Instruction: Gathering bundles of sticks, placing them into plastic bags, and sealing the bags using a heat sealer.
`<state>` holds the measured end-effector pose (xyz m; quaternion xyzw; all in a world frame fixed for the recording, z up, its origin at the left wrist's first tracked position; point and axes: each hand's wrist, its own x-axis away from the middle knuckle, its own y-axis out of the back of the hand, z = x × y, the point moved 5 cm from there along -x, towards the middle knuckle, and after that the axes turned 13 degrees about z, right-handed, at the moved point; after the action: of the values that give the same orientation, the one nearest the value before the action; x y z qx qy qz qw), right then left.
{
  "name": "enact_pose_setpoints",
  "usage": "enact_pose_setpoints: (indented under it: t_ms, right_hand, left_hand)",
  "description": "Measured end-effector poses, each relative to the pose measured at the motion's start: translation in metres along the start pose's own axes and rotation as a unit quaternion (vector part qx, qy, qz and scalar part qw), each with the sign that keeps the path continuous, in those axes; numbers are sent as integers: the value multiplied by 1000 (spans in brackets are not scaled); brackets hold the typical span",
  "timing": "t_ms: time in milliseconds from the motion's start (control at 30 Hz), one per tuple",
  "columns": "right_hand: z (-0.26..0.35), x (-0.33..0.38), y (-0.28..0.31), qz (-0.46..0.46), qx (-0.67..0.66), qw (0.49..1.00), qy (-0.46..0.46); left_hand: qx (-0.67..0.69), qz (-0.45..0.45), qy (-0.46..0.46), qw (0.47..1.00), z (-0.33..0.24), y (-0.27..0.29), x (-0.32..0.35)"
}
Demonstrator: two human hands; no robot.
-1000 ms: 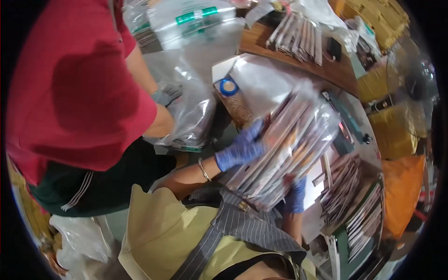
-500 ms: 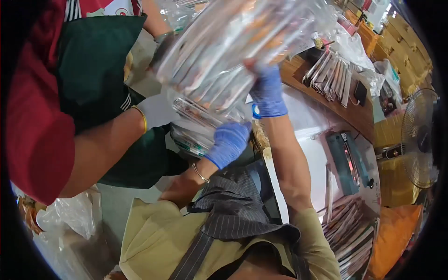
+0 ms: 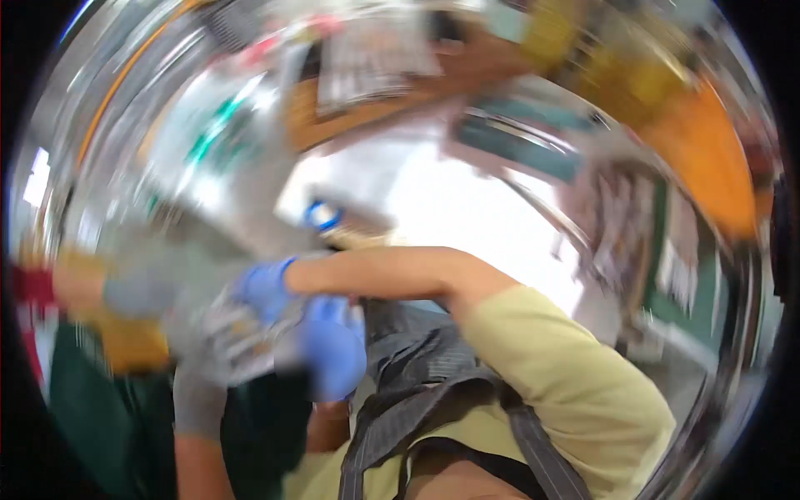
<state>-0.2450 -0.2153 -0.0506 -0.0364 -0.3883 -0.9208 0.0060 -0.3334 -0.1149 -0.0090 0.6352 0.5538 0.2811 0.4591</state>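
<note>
Motion smears the picture strongly. My right hand (image 3: 268,287), in a blue glove, reaches left across my front and rests on a bundle of plastic-wrapped packets (image 3: 242,337). My left hand (image 3: 335,346), also blue-gloved, is closed against the bundle's near right end. The fingers of both hands are blurred but look bent around it. A co-worker's grey-gloved hands (image 3: 200,375) touch the bundle from the left side. What the packets contain is too blurred to tell.
Clear plastic with green print (image 3: 217,125) lies beyond the hands. Farther right are a white table (image 3: 467,217), a wooden board with packets (image 3: 467,67), a dark green device (image 3: 517,137), a rack of thin packets (image 3: 617,217) and an orange bag (image 3: 700,158).
My view has swung left. The large clear bag of packets held up high is gone from between the hands. Both my hands have come together lower, at a smaller bundle beside the co-worker.
</note>
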Motion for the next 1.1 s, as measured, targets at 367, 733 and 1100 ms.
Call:
enact_pose_setpoints:
  t_ms: [367,733,1100]
  right_hand:
    - [55,623,-48,-618,261,443,-595]
    - [89,879,-103,-384,191,306,-850]
    - [177,910,-186,-338,-8,85,-937]
  left_hand:
    - [89,126,-150,977,-196,-257,-118]
    - [118,177,-348,913,-297,-346,-108]
    - [175,126,-393,894,-425,-378,-261]
